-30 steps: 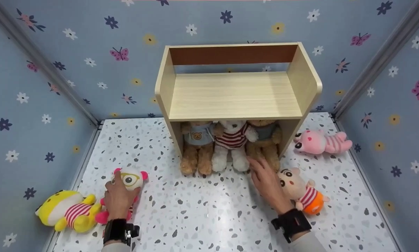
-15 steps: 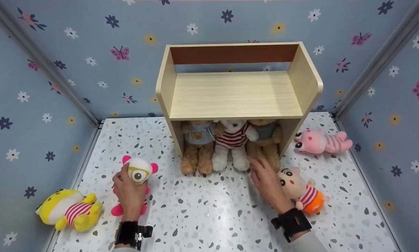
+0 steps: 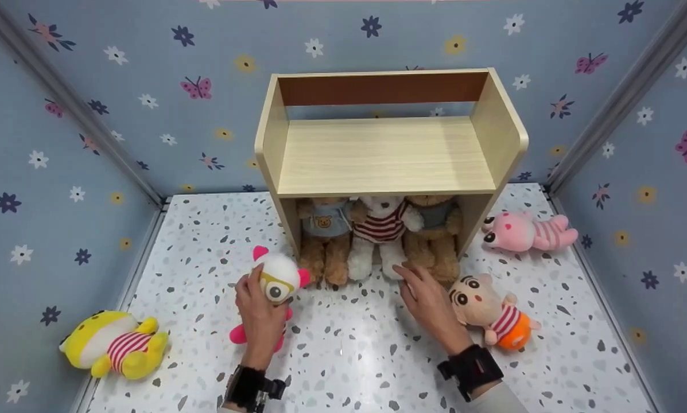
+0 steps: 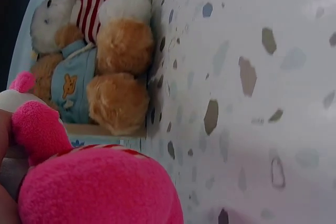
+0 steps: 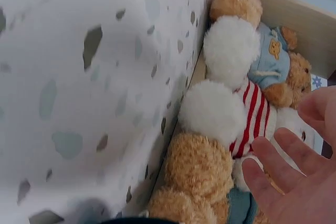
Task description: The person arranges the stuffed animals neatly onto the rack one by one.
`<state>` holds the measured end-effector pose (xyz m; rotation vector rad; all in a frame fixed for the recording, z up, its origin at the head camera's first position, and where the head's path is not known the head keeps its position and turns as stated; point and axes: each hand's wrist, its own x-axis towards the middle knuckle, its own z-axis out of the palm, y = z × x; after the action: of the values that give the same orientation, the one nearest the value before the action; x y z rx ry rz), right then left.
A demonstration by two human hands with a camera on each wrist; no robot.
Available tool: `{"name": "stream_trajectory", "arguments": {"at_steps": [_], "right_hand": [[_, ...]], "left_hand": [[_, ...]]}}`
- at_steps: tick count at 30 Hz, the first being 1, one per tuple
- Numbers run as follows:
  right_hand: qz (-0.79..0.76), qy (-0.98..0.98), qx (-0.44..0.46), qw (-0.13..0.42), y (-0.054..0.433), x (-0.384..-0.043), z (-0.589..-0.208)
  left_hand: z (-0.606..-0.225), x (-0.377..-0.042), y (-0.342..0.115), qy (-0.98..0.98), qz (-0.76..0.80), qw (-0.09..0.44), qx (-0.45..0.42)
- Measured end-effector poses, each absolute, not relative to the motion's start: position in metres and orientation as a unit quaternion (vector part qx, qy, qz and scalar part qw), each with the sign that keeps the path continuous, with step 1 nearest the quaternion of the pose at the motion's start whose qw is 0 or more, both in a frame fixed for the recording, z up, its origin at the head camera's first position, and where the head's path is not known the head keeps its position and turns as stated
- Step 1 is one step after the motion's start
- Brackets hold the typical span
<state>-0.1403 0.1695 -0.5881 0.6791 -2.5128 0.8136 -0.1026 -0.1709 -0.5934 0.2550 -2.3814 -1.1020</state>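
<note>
My left hand (image 3: 261,312) grips a plush panda toy (image 3: 280,272) by its head; it has a white face, yellow glasses and hot pink ears and limbs. Its pink body (image 4: 100,187) fills the lower left of the left wrist view. My right hand (image 3: 429,304), fingers spread and holding nothing, is in front of the shelf. Its fingertips are close to the feet of a white plush bear (image 3: 379,229) in a red striped shirt. Flanking that bear in the lower compartment are a brown bear (image 3: 326,226) in a blue hoodie and another brown bear (image 3: 433,223) in a grey top.
The wooden shelf (image 3: 386,155) stands against the flowered back wall. A yellow plush toy (image 3: 113,344) lies at left. On the right are a pink plush toy (image 3: 527,232) and a beige plush toy (image 3: 495,312) with orange shorts, beside my right forearm.
My left hand has picked up the panda beside the yellow toy and carried it right, toward the shelf's left side. My right hand has shifted slightly left.
</note>
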Motion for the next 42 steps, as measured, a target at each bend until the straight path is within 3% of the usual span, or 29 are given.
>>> {"name": "stream_trajectory", "arguments": {"at_steps": [12,33,38,42], "right_hand": [[0.306,-0.888,0.277,0.202,0.147,-0.129,-0.585],[0.49,-0.852,0.18,-0.049,0.126,-0.119,-0.575],[0.497,-0.845,0.178,-0.084,0.125,-0.12,-0.57],[0.515,-0.839,0.161,-0.07,0.127,-0.122,-0.565]], "left_hand": [[-0.604,-0.097,-0.107,-0.897,-0.357,0.259,-0.037],[-0.617,-0.087,-0.053,-0.886,-0.349,0.289,-0.098],[-0.619,-0.086,-0.042,-0.882,-0.346,0.304,-0.102],[-0.618,-0.086,-0.038,-0.879,-0.337,0.313,-0.122]]}}
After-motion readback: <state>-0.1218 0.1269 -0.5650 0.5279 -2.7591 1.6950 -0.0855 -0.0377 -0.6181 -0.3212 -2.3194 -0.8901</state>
